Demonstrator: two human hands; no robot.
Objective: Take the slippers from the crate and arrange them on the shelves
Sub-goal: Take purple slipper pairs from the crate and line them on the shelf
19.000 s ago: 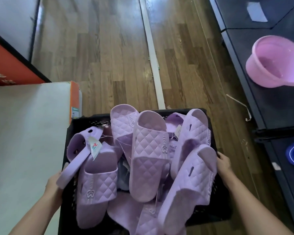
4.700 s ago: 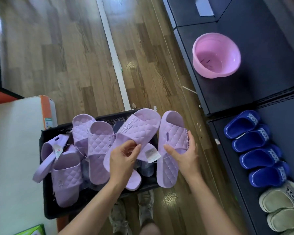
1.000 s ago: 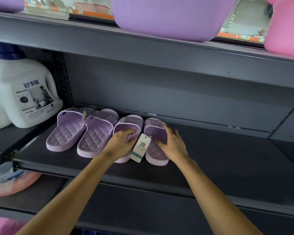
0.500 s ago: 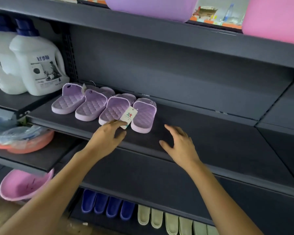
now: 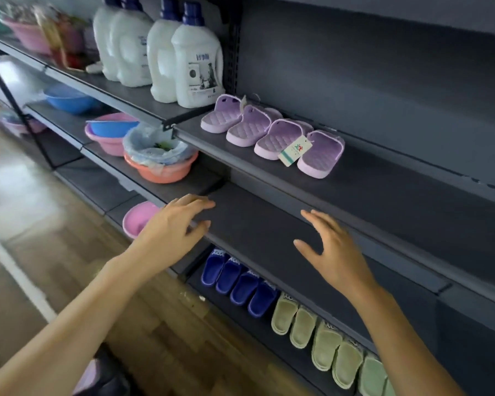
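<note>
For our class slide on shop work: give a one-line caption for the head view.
Four lilac slippers line a dark shelf; left hand and right hand hover open below.

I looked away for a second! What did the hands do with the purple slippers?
The left hand and right hand let go of the right-hand pair of purple slippers and drew back, open and empty. All four stayed in their row on the shelf, beside the white bottles.
</note>
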